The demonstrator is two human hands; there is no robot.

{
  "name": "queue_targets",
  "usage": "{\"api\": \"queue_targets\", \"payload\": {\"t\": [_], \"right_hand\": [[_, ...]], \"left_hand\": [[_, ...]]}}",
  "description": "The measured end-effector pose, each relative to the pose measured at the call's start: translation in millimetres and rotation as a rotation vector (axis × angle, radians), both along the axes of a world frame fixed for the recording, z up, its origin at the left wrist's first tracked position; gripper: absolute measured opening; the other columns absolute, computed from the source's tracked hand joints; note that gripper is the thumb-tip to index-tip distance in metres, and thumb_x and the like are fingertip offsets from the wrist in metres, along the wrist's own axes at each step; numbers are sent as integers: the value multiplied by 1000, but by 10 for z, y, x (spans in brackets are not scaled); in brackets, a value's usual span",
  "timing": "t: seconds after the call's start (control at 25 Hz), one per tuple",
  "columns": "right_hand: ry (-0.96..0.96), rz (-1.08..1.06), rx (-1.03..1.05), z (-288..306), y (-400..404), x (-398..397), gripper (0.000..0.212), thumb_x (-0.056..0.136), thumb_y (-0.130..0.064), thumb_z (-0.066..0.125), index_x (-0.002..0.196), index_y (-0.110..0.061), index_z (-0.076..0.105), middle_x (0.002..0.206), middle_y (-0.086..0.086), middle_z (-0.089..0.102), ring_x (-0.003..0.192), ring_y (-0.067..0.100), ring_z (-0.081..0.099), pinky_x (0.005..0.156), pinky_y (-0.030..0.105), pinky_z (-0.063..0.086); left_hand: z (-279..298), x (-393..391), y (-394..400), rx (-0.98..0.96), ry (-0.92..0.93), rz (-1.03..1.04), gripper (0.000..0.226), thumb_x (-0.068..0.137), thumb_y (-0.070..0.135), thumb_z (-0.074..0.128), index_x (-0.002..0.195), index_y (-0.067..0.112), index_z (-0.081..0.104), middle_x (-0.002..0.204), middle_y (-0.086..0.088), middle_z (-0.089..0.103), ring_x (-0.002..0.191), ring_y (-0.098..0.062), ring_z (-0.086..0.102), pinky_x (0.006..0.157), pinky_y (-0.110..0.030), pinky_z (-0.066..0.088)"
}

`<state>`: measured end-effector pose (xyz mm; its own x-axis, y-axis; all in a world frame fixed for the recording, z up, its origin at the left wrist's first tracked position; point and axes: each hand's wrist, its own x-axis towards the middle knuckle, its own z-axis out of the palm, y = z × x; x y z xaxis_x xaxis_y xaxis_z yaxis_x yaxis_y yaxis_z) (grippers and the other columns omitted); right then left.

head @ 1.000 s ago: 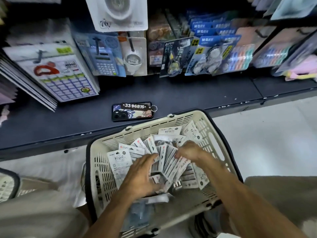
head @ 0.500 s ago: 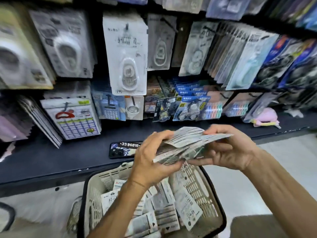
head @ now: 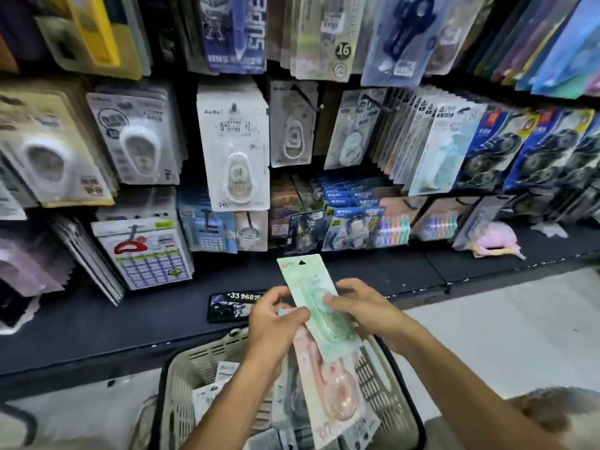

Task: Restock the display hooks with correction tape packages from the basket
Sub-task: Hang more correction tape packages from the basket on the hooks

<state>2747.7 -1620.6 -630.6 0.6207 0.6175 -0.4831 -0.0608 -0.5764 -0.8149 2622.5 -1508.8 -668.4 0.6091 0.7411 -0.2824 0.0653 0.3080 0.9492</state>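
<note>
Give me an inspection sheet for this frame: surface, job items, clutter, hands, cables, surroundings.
Surface: dark shelf ledge below the hanging stock, pale floor to the right.
Job's things: green package held up over the basket; pink package below it, overlapped by the green one; more white packages lie in the basket.
Clutter: phone flat on the ledge with a number tag; pink item lying on the ledge at right.
Hands: left hand and right hand both grip the packages.
Cables: nothing seen.
Surroundings: display hooks crowded with carded stationery; calculator packs at lower left.
</note>
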Motion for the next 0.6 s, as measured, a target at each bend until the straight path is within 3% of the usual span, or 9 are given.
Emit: {"api": "queue_targets", "payload": {"t": [0.08,0.16,0.28,0.4,0.52,0.6], "right_hand": [[181,-61,90,-335,-27,-50,67,75,-46,85,131,-21,56,115,-1,72,96,12,72,76,24,58],[393,-28,205,-510,-45,-63,63,76,-43,84,128,-12,66,119,11,73,103,25,73,89,41,59],[666,-3,354,-439,-78,-64,53,81,-24,82,130,-11,67,128,19,68,105,29,71,82,38,59],[774,-84,402,-380,-37,-132,57,72,-18,86,126,-5,70,124,20,70,101,31,72,81,39,59],[861,-217,373,-407,51,-318,54,77,-11,77,129,-1,66,129,20,66,115,35,66,104,44,50],[824,-296,330,-371,77,-385,47,77,-8,76,123,-1,69,122,24,69,109,40,69,101,50,52]], "left_hand": [[-112,-74,60,-23,31,34,37,77,-17,67,89,17,72,85,-4,76,65,-10,70,59,-21,57],[-161,-95,153,-78,10,25,34,78,-16,68,91,15,72,83,-5,77,66,-14,73,57,-23,57],[-115,-40,297,-165,17,10,28,79,-11,73,92,14,74,84,-5,80,70,-19,76,58,-27,59],[-58,-9,444,-267,71,21,21,79,-7,76,92,9,76,86,-12,80,71,-24,77,62,-33,62],[-67,-48,436,-405,110,58,28,78,-2,82,105,-4,74,90,-23,78,68,-29,75,54,-35,62],[-83,-88,365,-496,111,40,38,81,15,83,112,-5,73,100,-27,76,81,-35,74,64,-39,64]]}}
